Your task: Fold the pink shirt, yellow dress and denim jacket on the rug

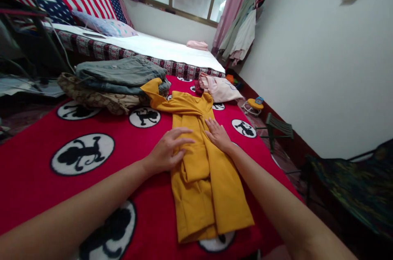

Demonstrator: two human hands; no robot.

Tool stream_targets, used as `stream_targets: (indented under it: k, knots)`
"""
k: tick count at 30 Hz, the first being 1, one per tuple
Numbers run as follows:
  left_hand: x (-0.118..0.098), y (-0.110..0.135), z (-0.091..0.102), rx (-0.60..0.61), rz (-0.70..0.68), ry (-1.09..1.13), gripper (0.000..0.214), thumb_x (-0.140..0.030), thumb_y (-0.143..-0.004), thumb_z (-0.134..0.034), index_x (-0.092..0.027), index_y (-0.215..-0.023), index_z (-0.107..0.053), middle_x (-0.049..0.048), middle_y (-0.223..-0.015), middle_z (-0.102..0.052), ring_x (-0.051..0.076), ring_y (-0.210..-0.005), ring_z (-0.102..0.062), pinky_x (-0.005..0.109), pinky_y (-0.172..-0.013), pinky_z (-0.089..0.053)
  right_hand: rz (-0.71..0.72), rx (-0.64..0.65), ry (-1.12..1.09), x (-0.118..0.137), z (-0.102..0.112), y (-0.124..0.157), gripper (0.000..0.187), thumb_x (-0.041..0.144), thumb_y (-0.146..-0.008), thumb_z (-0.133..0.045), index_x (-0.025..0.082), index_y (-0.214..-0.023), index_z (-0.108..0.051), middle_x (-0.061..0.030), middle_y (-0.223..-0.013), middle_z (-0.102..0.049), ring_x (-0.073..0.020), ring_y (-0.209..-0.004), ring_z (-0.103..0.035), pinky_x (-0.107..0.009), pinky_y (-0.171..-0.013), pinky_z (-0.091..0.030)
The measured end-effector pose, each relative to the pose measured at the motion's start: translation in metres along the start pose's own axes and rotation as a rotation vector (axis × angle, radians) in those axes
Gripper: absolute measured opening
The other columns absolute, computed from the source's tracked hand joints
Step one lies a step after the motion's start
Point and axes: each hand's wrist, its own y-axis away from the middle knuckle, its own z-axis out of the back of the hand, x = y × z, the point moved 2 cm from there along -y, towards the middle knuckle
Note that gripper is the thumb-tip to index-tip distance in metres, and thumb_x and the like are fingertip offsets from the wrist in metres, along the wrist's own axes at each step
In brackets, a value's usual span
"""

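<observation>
A mustard-yellow garment (202,186) lies partly folded on a red blanket (39,137) printed with black-and-white cartoon circles. My left hand (168,149) rests flat on the garment's left edge, fingers spread. Pressing on the middle of the garment, my right hand (217,134) also lies flat with fingers apart. Neither hand grips anything. One yellow sleeve (158,90) stretches up to the left toward a pile of clothes.
A stack of folded jeans (121,73) and patterned cloth sits at the back left. A pink garment (219,88) lies behind. Farther back is a white mattress (166,49), a striped pillow (82,0), and a window. A green stool (278,127) and dark chair (353,182) stand right.
</observation>
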Motion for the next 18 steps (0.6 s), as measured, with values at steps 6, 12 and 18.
stream_targets:
  k: [6, 12, 18]
  knots:
    - [-0.064, 0.030, -0.001, 0.352, -0.101, 0.239, 0.018, -0.027, -0.087, -0.054, -0.021, -0.091, -0.071, 0.0062, -0.098, -0.068, 0.018, -0.091, -0.061, 0.031, -0.086, -0.043, 0.072, 0.014, 0.073, 0.022, 0.022, 0.073, 0.048, 0.030, -0.097, -0.037, 0.022, -0.144, -0.041, -0.0136, -0.155, -0.029, -0.0276, -0.143, -0.027, -0.053, -0.112, -0.025]
    - [-0.052, 0.020, 0.002, 0.288, 0.151, 0.458, 0.041, -0.037, -0.095, -0.044, -0.015, -0.071, -0.069, 0.0059, -0.072, -0.070, 0.014, -0.069, -0.062, 0.024, -0.068, -0.045, -0.017, -0.148, -0.111, 0.042, 0.055, 0.048, 0.027, 0.026, -0.089, -0.049, 0.019, -0.103, -0.071, -0.0099, -0.106, -0.072, -0.0240, -0.104, -0.065, -0.038, -0.102, -0.041]
    - [0.042, -0.009, 0.057, -0.360, 0.428, -0.088, 0.025, -0.029, -0.084, -0.054, -0.017, -0.102, -0.067, 0.0084, -0.105, -0.067, 0.022, -0.099, -0.061, 0.034, -0.087, -0.049, -0.017, -0.314, -0.300, 0.044, 0.011, -0.010, 0.066, 0.039, -0.087, -0.056, 0.014, -0.146, -0.037, -0.0149, -0.152, -0.034, -0.0294, -0.142, -0.029, -0.050, -0.114, -0.026]
